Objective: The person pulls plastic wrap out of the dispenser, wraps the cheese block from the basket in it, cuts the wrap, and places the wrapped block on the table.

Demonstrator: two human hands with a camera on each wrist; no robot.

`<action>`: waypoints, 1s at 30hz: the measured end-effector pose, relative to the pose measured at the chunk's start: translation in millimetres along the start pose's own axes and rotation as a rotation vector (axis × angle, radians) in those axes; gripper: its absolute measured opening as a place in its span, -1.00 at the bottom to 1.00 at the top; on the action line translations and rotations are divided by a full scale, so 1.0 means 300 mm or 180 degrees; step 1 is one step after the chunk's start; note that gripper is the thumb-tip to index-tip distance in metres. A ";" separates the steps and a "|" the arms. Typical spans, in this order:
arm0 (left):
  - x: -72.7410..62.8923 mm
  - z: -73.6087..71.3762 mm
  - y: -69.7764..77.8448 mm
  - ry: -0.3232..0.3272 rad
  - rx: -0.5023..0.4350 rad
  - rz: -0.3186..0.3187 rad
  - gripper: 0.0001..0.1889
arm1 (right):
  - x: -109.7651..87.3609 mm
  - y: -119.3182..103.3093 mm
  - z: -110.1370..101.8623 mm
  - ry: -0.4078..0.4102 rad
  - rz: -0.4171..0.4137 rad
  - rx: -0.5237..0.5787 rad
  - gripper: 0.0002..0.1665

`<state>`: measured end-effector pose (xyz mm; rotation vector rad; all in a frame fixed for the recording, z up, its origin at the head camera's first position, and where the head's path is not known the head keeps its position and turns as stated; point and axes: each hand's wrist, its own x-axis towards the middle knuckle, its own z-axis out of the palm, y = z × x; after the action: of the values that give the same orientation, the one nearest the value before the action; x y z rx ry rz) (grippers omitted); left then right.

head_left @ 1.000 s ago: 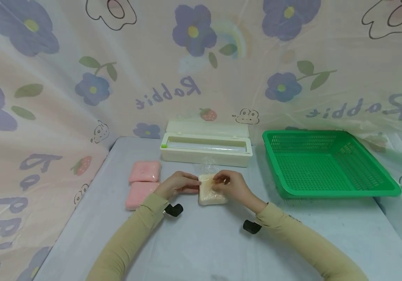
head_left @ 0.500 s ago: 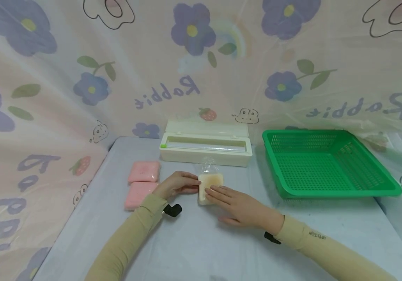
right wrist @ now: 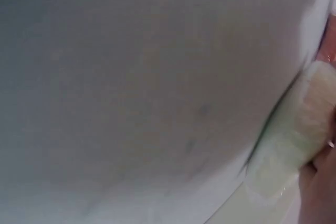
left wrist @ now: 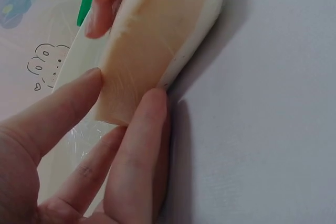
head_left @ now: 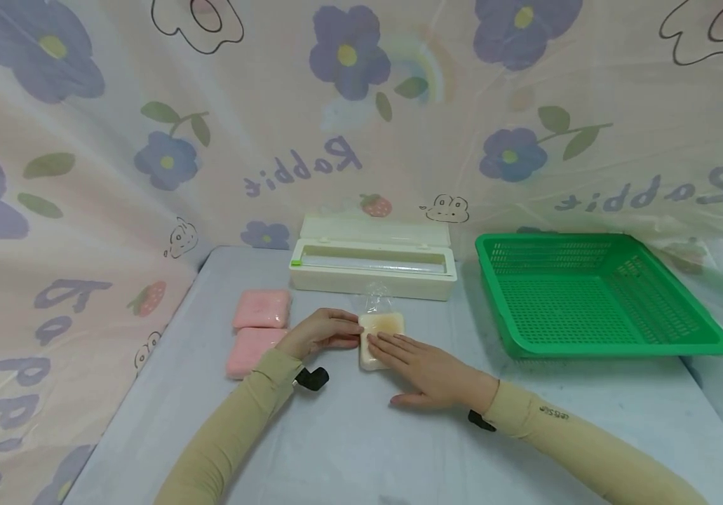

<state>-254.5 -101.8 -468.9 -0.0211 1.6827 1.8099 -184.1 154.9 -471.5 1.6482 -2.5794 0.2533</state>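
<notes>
A cream, toast-shaped block (head_left: 381,324) with a light brown middle lies on the table, wrapped in clear film. Loose film (head_left: 379,300) sticks up from its far edge. My left hand (head_left: 323,330) pinches the block's left edge; in the left wrist view, its fingertips (left wrist: 153,100) touch either side of that end. My right hand (head_left: 430,368) lies with straight fingers over the block's near right part, the thumb apart on the right. Only the block's side and part of the right hand show at the edge of the right wrist view.
Two pink wrapped blocks (head_left: 263,308) lie left of my left hand, partly behind its wrist. Behind the cream block stands a white cling film box (head_left: 370,282), lid up, a roll inside. A green plastic basket (head_left: 613,348) stands at the right.
My right hand has gone from picking at the film with bent fingers to lying flat on the block, its wrist further right and nearer. The left hand stays at the left edge.
</notes>
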 end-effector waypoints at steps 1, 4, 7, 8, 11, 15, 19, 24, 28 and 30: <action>0.002 0.001 0.001 0.0024 0.0000 -0.0009 -0.60 | 0.001 0.003 -0.001 -0.0008 0.0019 0.0063 0.03; 0.006 0.007 0.006 0.0108 0.0098 0.0006 -0.58 | 0.003 0.013 -0.007 -0.0025 0.0155 0.0274 0.01; 0.008 0.014 0.010 0.0171 0.0196 0.0007 -0.56 | -0.003 0.021 -0.007 -0.0026 0.0327 0.0340 0.00; 0.008 0.017 0.010 0.0178 0.0232 0.0017 -0.55 | -0.006 0.023 -0.005 -0.0025 0.0377 0.0342 0.00; 0.009 0.021 0.008 0.0209 0.0241 0.0063 -0.55 | -0.012 0.027 0.007 -0.0011 0.0425 0.0283 0.01; 0.019 0.022 0.003 0.0272 0.0236 0.0157 -0.56 | -0.011 0.031 0.016 0.0009 0.0407 0.0311 0.00; 0.027 0.022 0.007 0.0330 0.0348 0.0222 -0.57 | -0.010 0.027 -0.006 -0.0057 0.0607 0.0770 -0.04; 0.031 0.023 0.020 0.0399 0.0580 0.0357 -0.63 | -0.021 0.019 -0.056 0.0517 0.1270 0.1943 -0.37; 0.034 0.023 0.035 0.0530 0.0516 0.0496 -0.69 | -0.043 0.006 -0.086 0.0925 0.1890 0.2394 -0.77; 0.034 0.023 0.043 0.0552 0.0408 0.0538 -0.69 | -0.056 -0.005 -0.093 0.0721 0.2056 0.2793 -0.73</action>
<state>-265.7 -90.4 -460.6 0.0205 1.9724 1.8633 -176.6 174.2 -446.4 0.6988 -2.8760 1.6724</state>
